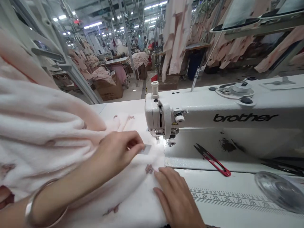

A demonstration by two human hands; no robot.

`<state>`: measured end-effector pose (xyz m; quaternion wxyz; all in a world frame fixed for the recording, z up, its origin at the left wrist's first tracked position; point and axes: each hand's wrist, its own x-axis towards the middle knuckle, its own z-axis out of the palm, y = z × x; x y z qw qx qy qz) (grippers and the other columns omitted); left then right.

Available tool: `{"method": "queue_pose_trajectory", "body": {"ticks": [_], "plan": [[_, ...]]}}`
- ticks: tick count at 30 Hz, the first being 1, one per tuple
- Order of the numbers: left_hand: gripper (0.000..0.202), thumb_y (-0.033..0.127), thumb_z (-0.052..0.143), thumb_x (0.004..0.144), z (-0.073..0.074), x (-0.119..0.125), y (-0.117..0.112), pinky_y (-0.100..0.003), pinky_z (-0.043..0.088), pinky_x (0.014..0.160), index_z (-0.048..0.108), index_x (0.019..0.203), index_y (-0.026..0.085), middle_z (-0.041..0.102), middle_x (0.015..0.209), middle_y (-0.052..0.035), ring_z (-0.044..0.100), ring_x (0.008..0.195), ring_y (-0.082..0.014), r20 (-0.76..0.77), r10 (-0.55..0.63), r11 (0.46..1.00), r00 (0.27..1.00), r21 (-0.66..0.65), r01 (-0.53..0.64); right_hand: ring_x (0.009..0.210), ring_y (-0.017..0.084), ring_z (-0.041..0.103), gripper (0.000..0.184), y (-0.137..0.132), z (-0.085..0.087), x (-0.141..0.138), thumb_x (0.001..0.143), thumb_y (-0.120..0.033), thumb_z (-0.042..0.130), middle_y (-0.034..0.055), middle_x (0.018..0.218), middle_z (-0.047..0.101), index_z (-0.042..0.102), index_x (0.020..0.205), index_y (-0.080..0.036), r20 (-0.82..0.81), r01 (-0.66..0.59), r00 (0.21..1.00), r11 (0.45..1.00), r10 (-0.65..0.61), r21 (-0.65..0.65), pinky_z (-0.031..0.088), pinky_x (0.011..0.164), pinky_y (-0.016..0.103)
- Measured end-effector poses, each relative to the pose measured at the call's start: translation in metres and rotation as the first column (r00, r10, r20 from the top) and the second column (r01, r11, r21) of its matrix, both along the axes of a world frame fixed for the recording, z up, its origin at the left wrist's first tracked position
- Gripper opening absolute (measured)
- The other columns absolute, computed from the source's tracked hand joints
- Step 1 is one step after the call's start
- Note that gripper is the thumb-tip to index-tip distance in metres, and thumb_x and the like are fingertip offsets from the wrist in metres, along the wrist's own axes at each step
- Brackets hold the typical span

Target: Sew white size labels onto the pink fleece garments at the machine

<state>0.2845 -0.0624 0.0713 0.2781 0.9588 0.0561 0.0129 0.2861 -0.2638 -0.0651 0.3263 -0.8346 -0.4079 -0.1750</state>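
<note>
Pale pink plush fabric (pixel 133 183) with small brown printed figures lies across the left of the sewing table and under the needle area of a white sewing machine (pixel 197 110). My left hand (pixel 121 147) is over the fabric, thumb and fingertips pinched on a small grey label (pixel 145 149) just left of the lit presser foot (pixel 158 138). My right hand (pixel 177 196) rests with fingers stretched out on the fabric's right edge, in front of the machine. A metal bangle circles my left wrist.
Red-handled thread snips (pixel 213 160) lie under the machine arm. A printed ruler scale (pixel 228 199) runs along the table front, beside a clear round dish (pixel 280 191). Dark scissors (pixel 282 166) lie at far right. Behind are hanging pink garments (pixel 177 34) and a cardboard box (pixel 109 88).
</note>
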Motion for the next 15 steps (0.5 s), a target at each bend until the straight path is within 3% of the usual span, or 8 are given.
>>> {"method": "queue_pose_trajectory", "body": {"ticks": [2, 4, 6, 8, 10, 12, 15], "plan": [[0.011, 0.025, 0.057, 0.084, -0.026, 0.02, 0.0, -0.024, 0.042, 0.063, 0.062, 0.076, 0.019, 0.066, 0.075, -0.0005, 0.06, 0.069, -0.0161, -0.057, -0.115, 0.989, 0.992, 0.089, 0.12, 0.119, 0.027, 0.049, 0.03, -0.001, -0.019, -0.002, 0.095, -0.02, 0.04, 0.0106, 0.126, 0.056, 0.055, 0.12, -0.014, 0.16, 0.017, 0.987, 0.993, 0.001, -0.113, 0.037, 0.088, 0.036], [0.007, 0.02, 0.056, 0.084, -0.059, 0.039, 0.001, -0.026, 0.044, 0.07, 0.059, 0.078, 0.018, 0.065, 0.087, -0.0026, 0.06, 0.078, -0.0174, -0.045, -0.215, 0.971, 0.976, 0.102, 0.218, 0.124, 0.028, 0.044, 0.03, -0.004, -0.029, -0.001, 0.095, -0.019, 0.042, 0.0115, 0.131, 0.053, 0.054, 0.121, -0.012, 0.182, 0.009, 0.983, 0.986, 0.021, -0.164, 0.035, 0.088, 0.036], [0.005, 0.016, 0.053, 0.084, -0.088, 0.05, 0.007, -0.028, 0.045, 0.075, 0.056, 0.081, 0.017, 0.062, 0.093, -0.0038, 0.059, 0.084, -0.0175, -0.004, -0.251, 0.963, 0.968, 0.098, 0.25, 0.124, 0.027, 0.043, 0.027, -0.004, -0.029, 0.002, 0.094, -0.021, 0.045, 0.0115, 0.129, 0.053, 0.055, 0.118, -0.011, 0.156, -0.012, 0.987, 0.989, 0.035, -0.149, 0.035, 0.089, 0.036], [0.007, 0.015, 0.049, 0.086, -0.105, 0.054, 0.015, -0.029, 0.045, 0.079, 0.054, 0.082, 0.018, 0.06, 0.092, -0.0033, 0.057, 0.087, -0.0173, 0.02, -0.243, 0.966, 0.97, 0.091, 0.24, 0.118, 0.027, 0.046, 0.019, -0.001, -0.022, 0.007, 0.094, -0.019, 0.045, 0.0106, 0.119, 0.058, 0.058, 0.106, -0.012, 0.111, -0.028, 0.993, 0.996, 0.037, -0.083, 0.035, 0.088, 0.036], [0.009, 0.015, 0.046, 0.088, -0.111, 0.053, 0.023, -0.031, 0.045, 0.082, 0.053, 0.083, 0.018, 0.059, 0.09, -0.0024, 0.056, 0.089, -0.0172, 0.035, -0.24, 0.969, 0.97, 0.078, 0.236, 0.103, 0.024, 0.052, 0.014, 0.007, -0.014, 0.013, 0.093, -0.015, 0.045, 0.0094, 0.1, 0.06, 0.057, 0.088, -0.014, 0.043, -0.023, 0.999, 1.0, 0.023, 0.0, 0.036, 0.083, 0.035], [0.01, 0.017, 0.046, 0.089, -0.108, 0.049, 0.026, -0.031, 0.045, 0.083, 0.054, 0.083, 0.018, 0.059, 0.091, -0.0023, 0.056, 0.089, -0.0169, 0.043, -0.25, 0.967, 0.967, 0.062, 0.247, 0.088, 0.021, 0.052, 0.019, 0.014, -0.009, 0.016, 0.093, -0.012, 0.044, 0.008, 0.087, 0.055, 0.051, 0.075, -0.015, -0.016, 0.01, 1.0, 0.999, -0.009, 0.034, 0.037, 0.076, 0.034], [0.011, 0.022, 0.049, 0.089, -0.092, 0.044, 0.021, -0.03, 0.045, 0.081, 0.058, 0.084, 0.018, 0.06, 0.097, -0.0042, 0.057, 0.088, -0.0166, 0.098, -0.192, 0.981, 0.977, 0.023, 0.191, 0.089, 0.022, 0.051, 0.018, 0.018, -0.011, 0.015, 0.092, -0.013, 0.044, 0.0089, 0.089, 0.052, 0.048, 0.074, -0.016, -0.031, 0.091, 0.995, 0.996, -0.09, 0.002, 0.038, 0.075, 0.034]]}}
